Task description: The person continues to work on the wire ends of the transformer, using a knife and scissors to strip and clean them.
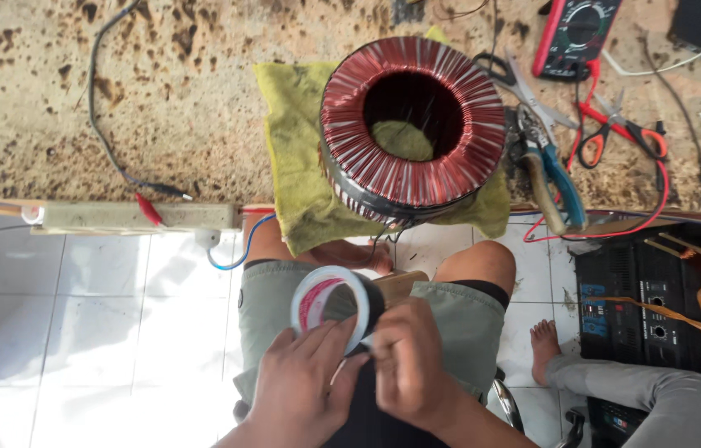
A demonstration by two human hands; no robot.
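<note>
The fingertips of the right hand (408, 361) are pinched together at the rim of a roll of tape (332, 304), apparently picking at its free end, while the left hand (305, 390) has its fingers spread and curled around the lower edge of the roll, steadying it over the lap; the roll is white-sided with a red printed label ring on its flat face and a dark centre. By the look of it the tape end is being lifted, and a clean peel calls for a nail under the edge while the other hand keeps the roll from turning. Further out, on the speckled workbench (160, 91), a large toroidal coil (413, 129) wound in red copper wire stands on a yellow-green cloth (292, 158). To its right lie blue-handled pliers (553, 178), scissors (533, 95) and a red-cased multimeter (576, 33) with red leads. Another person's bare foot (543, 336) rests on the white tiles by a black amplifier case (657, 290)
</note>
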